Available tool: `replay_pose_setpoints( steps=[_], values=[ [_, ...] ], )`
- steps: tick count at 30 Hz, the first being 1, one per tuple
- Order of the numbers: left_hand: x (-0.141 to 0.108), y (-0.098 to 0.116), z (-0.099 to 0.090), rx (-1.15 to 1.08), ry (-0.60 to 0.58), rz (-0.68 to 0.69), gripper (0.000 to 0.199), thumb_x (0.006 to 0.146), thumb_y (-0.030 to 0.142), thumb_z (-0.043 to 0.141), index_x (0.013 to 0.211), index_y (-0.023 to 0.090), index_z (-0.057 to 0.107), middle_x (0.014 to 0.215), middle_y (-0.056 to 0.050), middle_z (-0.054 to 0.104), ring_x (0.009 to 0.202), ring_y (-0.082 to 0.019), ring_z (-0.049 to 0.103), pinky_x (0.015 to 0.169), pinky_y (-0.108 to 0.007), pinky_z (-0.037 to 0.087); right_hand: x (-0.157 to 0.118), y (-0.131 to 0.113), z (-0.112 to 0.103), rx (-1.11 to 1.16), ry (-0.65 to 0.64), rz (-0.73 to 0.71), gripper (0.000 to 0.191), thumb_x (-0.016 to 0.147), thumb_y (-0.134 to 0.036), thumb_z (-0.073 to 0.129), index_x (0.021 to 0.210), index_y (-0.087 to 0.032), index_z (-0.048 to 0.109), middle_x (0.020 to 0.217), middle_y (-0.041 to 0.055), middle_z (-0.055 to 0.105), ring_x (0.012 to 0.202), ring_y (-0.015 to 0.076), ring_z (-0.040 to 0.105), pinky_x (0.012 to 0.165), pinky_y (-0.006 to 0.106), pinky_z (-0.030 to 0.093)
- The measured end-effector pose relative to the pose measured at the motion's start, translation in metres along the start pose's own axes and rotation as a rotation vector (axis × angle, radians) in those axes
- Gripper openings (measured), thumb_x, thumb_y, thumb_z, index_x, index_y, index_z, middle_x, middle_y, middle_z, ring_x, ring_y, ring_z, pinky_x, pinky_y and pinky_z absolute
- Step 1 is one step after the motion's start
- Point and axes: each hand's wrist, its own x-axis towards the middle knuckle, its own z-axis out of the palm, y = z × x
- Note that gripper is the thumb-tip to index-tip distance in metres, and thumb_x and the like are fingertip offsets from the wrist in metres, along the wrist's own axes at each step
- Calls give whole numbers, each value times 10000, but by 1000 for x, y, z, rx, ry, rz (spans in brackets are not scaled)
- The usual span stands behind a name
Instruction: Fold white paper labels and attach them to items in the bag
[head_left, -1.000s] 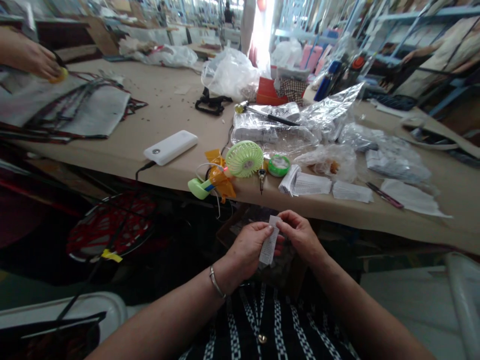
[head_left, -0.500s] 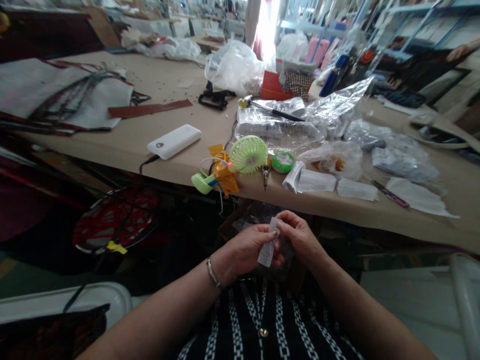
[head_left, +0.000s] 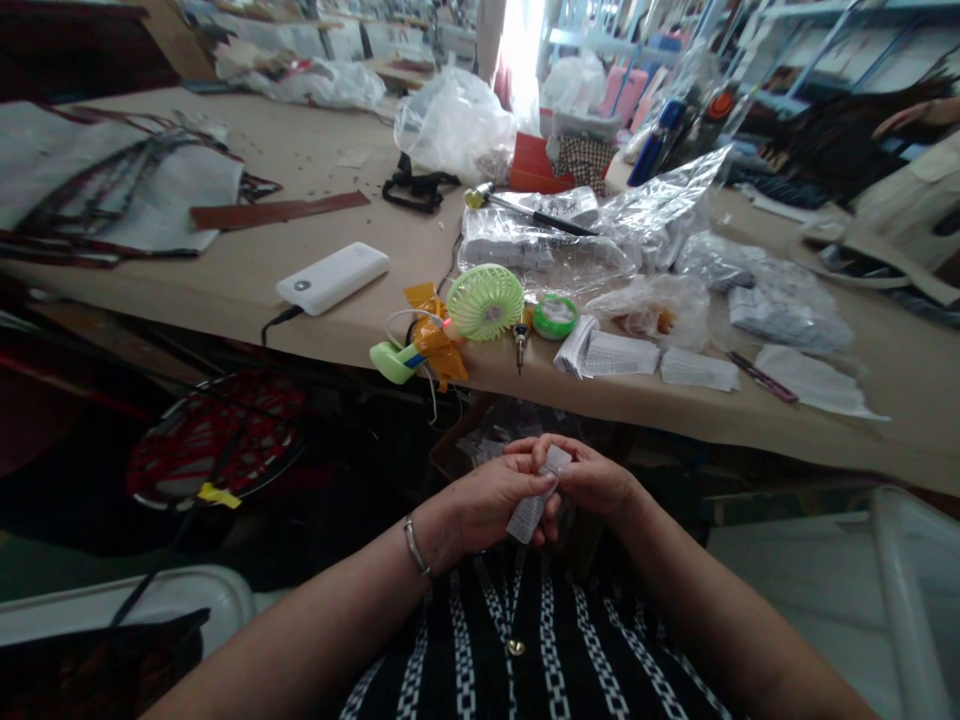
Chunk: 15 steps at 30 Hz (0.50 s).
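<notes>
the small, thin white slip with grey printing is in front of my tummy, just below the table edge, leaning with its low end toward my left. my left hand is closed on it, thumb on top and fingers under. my right hand pinches it near the top, and its fingers curl over to meet my left fingertips. a second ago my hands were a bit apart and more of the slip showed. now they have come together and hide its middle, so i think i have a tighter hold, but i can't tell if the slip is folded there.

on the tan table just past my hands is a thin tool with a metal tip, and beside it a round green tub or roll. to the right are a stack of white printed slips and a flatter pile of white slips. to the left is a light green plastic fan. farther left, another person's hand has gone, and a long brown strip lies near there now.
</notes>
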Motion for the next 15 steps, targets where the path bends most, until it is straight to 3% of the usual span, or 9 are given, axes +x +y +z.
replay_pose_setpoints(
  steps=[4,7,9,12,15],
  values=[
    [2,1,1,21,32,8,178,742,281,604,803,130,534,599,-16,553,467,-123,553,451,-231,413,0,2,0,20,33,54,343,639,-416,723,813,-165,566,1169,125,558,1036,267,564,825,392,484],
    [3,2,-2,22,33,27,185,749,290,595,811,126,536,590,-4,540,466,-115,545,444,-219,408,-3,4,0,-93,79,89,379,711,-393,657,1021,-198,559,1053,73,598,872,197,608,728,314,505],
    [3,2,-5,1,66,53,199,760,307,586,833,128,541,610,2,537,482,-109,550,449,-211,407,-5,2,0,-268,183,33,401,774,-359,592,1143,-225,509,995,44,604,843,171,598,745,301,494],
    [4,2,-9,-18,113,88,215,758,322,590,849,133,542,610,4,538,495,-109,554,457,-208,400,-6,-3,4,-637,353,-142,374,812,-315,552,1173,-233,503,1109,55,555,1017,196,533,898,339,429],
    [5,3,-9,-1,140,91,220,742,327,607,814,128,546,580,0,540,483,-109,545,456,-209,388,-6,-7,9,-972,380,-234,358,831,-299,529,1181,-227,516,1203,75,498,1124,220,464,979,375,366]
  ],
)
